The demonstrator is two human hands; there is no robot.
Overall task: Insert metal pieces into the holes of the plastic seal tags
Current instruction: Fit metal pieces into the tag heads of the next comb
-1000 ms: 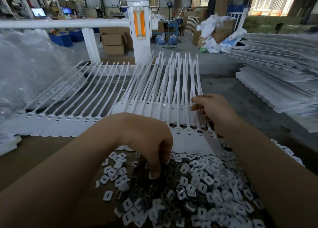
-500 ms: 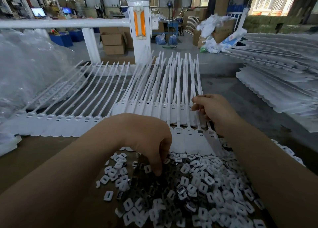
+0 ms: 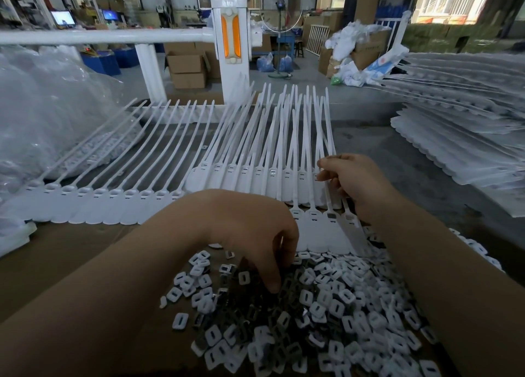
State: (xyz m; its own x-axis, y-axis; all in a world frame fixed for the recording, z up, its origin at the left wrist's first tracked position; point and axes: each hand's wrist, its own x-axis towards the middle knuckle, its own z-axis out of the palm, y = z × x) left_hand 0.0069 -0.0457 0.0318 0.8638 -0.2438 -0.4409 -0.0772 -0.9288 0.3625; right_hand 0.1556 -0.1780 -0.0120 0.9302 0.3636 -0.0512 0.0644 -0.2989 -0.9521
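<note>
Head view — left hand (image 3: 250,234) hides metal pieces (image 3: 255,314).

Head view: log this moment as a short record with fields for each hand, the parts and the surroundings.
left hand: fingers curled down into the pile of small parts, picking; whether its grip holds a piece cannot be told
right hand: pinches the straps of the seal tags
pile: white plastic pieces mixed with dark metal pieces, on the brown table
tag rows: fanned flat, heads toward the person
right side: stacked white tag sheets
left side: clear plastic bag
</note>
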